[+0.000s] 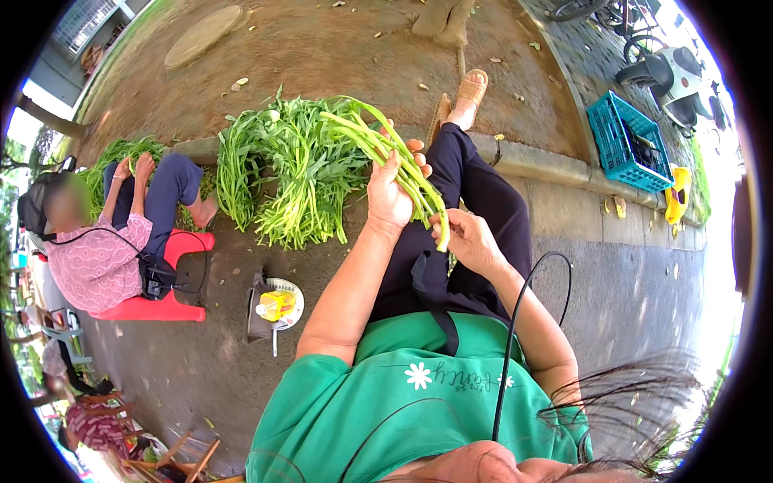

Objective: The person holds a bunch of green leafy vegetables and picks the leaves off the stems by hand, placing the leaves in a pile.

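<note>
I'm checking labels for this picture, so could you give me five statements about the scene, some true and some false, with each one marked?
1. The left hand is holding green stems. True.
2. The right hand rests on the ground. False: its fingers are at the near end of the stems.
3. The seated person at the left is on a red stool. True.
4. The plastic crate is red and stands by the seated person. False: the crate is blue-green and stands at the upper right.
5. The heap of leafy greens lies to the left of the left hand. True.
</note>
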